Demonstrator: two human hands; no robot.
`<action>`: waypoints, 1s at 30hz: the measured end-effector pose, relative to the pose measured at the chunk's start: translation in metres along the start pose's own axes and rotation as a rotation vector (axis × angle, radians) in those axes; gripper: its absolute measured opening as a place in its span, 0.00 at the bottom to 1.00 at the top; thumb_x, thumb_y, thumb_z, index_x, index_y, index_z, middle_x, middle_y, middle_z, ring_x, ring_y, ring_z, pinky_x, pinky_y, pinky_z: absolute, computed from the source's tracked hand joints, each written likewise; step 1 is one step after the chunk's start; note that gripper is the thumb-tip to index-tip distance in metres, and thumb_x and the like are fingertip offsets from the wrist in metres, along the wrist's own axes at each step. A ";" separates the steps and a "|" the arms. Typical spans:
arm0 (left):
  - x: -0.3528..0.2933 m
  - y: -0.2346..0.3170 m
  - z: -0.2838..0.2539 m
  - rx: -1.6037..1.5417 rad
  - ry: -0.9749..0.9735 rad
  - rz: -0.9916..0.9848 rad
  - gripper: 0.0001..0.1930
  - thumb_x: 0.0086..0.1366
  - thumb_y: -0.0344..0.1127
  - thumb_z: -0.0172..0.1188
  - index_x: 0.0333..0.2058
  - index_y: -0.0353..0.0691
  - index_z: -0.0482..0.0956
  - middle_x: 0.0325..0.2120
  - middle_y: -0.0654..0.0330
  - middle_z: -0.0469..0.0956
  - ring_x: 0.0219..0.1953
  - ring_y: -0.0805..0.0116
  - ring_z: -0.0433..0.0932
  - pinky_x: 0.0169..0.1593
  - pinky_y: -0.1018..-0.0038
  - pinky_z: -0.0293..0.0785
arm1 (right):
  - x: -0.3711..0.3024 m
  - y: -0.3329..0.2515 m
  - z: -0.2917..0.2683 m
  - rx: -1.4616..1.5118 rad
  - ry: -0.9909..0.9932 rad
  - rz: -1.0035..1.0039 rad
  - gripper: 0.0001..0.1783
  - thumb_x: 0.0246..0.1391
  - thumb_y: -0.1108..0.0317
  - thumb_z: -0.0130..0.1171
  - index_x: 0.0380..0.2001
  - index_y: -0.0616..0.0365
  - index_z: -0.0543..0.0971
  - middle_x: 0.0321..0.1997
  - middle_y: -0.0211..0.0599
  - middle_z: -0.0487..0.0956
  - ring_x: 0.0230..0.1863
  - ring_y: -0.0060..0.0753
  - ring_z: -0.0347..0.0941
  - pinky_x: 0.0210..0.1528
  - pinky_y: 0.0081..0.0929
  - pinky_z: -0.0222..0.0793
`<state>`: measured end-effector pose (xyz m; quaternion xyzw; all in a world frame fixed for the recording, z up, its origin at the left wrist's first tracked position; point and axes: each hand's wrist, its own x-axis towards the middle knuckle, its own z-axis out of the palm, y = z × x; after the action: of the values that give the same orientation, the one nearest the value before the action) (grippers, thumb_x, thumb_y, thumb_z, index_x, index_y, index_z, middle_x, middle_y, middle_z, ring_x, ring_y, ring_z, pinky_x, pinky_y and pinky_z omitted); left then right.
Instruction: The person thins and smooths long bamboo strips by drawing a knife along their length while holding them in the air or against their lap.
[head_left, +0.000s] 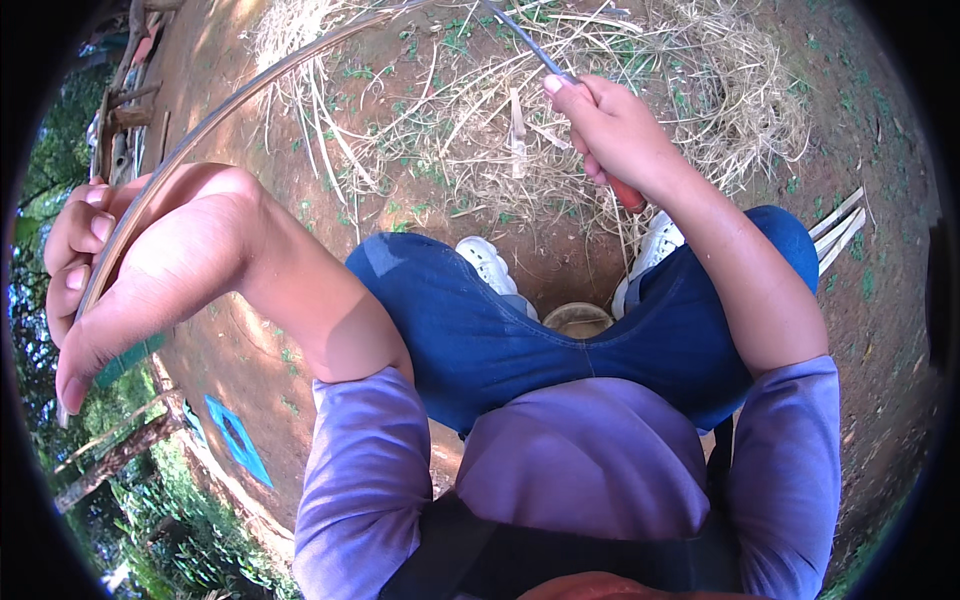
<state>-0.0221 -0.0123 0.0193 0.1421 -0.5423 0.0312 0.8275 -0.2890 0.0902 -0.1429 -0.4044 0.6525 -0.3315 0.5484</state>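
My left hand (165, 245), raised at the left, has its fingers closed round a long, thin brown strip (222, 110) that looks like split bamboo or cane. The strip bows upward and to the right, and its far end leaves the top of the picture. My right hand (622, 128) grips a knife (530, 42) by its red handle, thumb along the top, out in front of my right knee. Its narrow dark blade slants up and left toward the far part of the strip. The top edge cuts off the tip, so I cannot tell whether they touch.
Pale shavings (730, 90) lie heaped on the brown ground ahead. I sit on a low round seat (578, 320) between white shoes (487, 262). Several split sticks (840, 230) lie at the right. A flat blue piece (238, 440) and a log fence (125, 110) are at the left.
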 end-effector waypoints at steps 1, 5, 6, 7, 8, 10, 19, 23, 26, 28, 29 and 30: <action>0.001 0.002 0.001 0.024 -0.003 0.019 0.37 0.67 0.82 0.30 0.28 0.51 0.60 0.17 0.66 0.61 0.23 0.70 0.61 0.32 0.74 0.66 | -0.008 -0.007 0.002 0.000 -0.052 -0.072 0.27 0.70 0.46 0.53 0.24 0.56 0.70 0.16 0.26 0.67 0.17 0.24 0.65 0.21 0.28 0.62; 0.003 -0.005 0.002 0.056 0.010 -0.040 0.40 0.64 0.85 0.31 0.26 0.49 0.61 0.18 0.66 0.61 0.22 0.70 0.63 0.31 0.74 0.68 | -0.040 -0.014 0.012 -0.027 -0.129 -0.556 0.26 0.70 0.45 0.52 0.25 0.54 0.69 0.16 0.25 0.68 0.14 0.22 0.66 0.17 0.25 0.65; 0.001 -0.001 0.002 0.068 -0.004 -0.042 0.40 0.64 0.85 0.32 0.26 0.49 0.62 0.18 0.66 0.61 0.22 0.69 0.64 0.31 0.73 0.68 | -0.039 -0.010 0.012 -0.059 -0.127 -0.611 0.26 0.70 0.45 0.52 0.25 0.54 0.69 0.16 0.26 0.69 0.14 0.22 0.67 0.18 0.25 0.65; -0.001 0.002 0.004 0.078 -0.020 -0.043 0.40 0.64 0.85 0.33 0.25 0.49 0.62 0.18 0.66 0.61 0.22 0.68 0.65 0.31 0.73 0.69 | -0.039 -0.009 0.012 -0.090 -0.123 -0.669 0.26 0.70 0.44 0.53 0.26 0.55 0.70 0.17 0.26 0.69 0.14 0.21 0.67 0.18 0.24 0.65; -0.002 0.004 0.008 0.081 -0.033 -0.048 0.40 0.64 0.84 0.34 0.25 0.49 0.63 0.18 0.66 0.60 0.22 0.68 0.66 0.30 0.72 0.69 | -0.031 -0.006 0.010 -0.037 -0.081 -0.483 0.26 0.69 0.45 0.54 0.27 0.56 0.71 0.17 0.27 0.69 0.15 0.22 0.66 0.19 0.26 0.64; -0.007 0.011 0.015 0.043 -0.044 -0.071 0.40 0.64 0.84 0.35 0.25 0.49 0.63 0.19 0.67 0.61 0.22 0.67 0.67 0.30 0.72 0.69 | -0.006 -0.003 0.008 0.064 -0.010 -0.114 0.26 0.68 0.45 0.56 0.29 0.58 0.74 0.16 0.28 0.69 0.16 0.24 0.65 0.21 0.28 0.63; -0.016 0.041 0.027 -0.130 -0.086 -0.441 0.26 0.70 0.62 0.54 0.20 0.53 0.62 0.13 0.73 0.53 0.15 0.75 0.52 0.24 0.74 0.53 | -0.040 -0.013 0.014 -0.018 -0.149 -0.490 0.26 0.68 0.47 0.58 0.26 0.59 0.73 0.17 0.28 0.67 0.21 0.23 0.63 0.25 0.30 0.60; -0.009 0.030 0.011 -0.158 -0.130 -0.496 0.33 0.70 0.76 0.39 0.23 0.53 0.63 0.14 0.72 0.57 0.17 0.73 0.48 0.25 0.72 0.48 | -0.022 -0.011 0.011 0.020 -0.169 -0.397 0.28 0.68 0.47 0.58 0.23 0.58 0.69 0.16 0.26 0.64 0.21 0.21 0.60 0.24 0.29 0.59; -0.004 0.022 0.009 -0.118 -0.049 -0.505 0.33 0.72 0.75 0.39 0.22 0.53 0.62 0.14 0.71 0.56 0.17 0.73 0.47 0.25 0.72 0.48 | -0.042 -0.027 0.010 -0.008 -0.209 -0.461 0.27 0.68 0.47 0.59 0.24 0.58 0.71 0.15 0.27 0.65 0.19 0.22 0.61 0.23 0.30 0.59; -0.014 0.032 0.020 -0.085 -0.041 -0.469 0.28 0.71 0.69 0.43 0.22 0.53 0.61 0.14 0.71 0.55 0.17 0.73 0.47 0.25 0.72 0.48 | -0.057 -0.032 0.008 -0.061 -0.232 -0.629 0.26 0.68 0.48 0.59 0.25 0.59 0.73 0.14 0.28 0.66 0.17 0.23 0.62 0.22 0.31 0.59; -0.020 0.040 0.031 -0.082 -0.039 -0.447 0.25 0.70 0.63 0.48 0.22 0.53 0.59 0.14 0.71 0.54 0.16 0.73 0.47 0.25 0.73 0.48 | -0.059 -0.029 0.011 -0.019 -0.217 -0.652 0.25 0.67 0.48 0.60 0.26 0.60 0.74 0.13 0.28 0.68 0.16 0.26 0.64 0.22 0.31 0.59; -0.024 0.046 0.037 -0.080 -0.038 -0.426 0.22 0.68 0.57 0.52 0.22 0.54 0.56 0.14 0.71 0.52 0.16 0.73 0.47 0.25 0.74 0.49 | -0.048 -0.017 0.016 -0.020 -0.157 -0.589 0.25 0.67 0.48 0.60 0.26 0.60 0.74 0.13 0.28 0.68 0.16 0.26 0.64 0.22 0.31 0.60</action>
<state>-0.0740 0.0237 0.0210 0.2212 -0.5162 -0.1685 0.8101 -0.2671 0.1252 -0.1092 -0.6059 0.4661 -0.4377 0.4734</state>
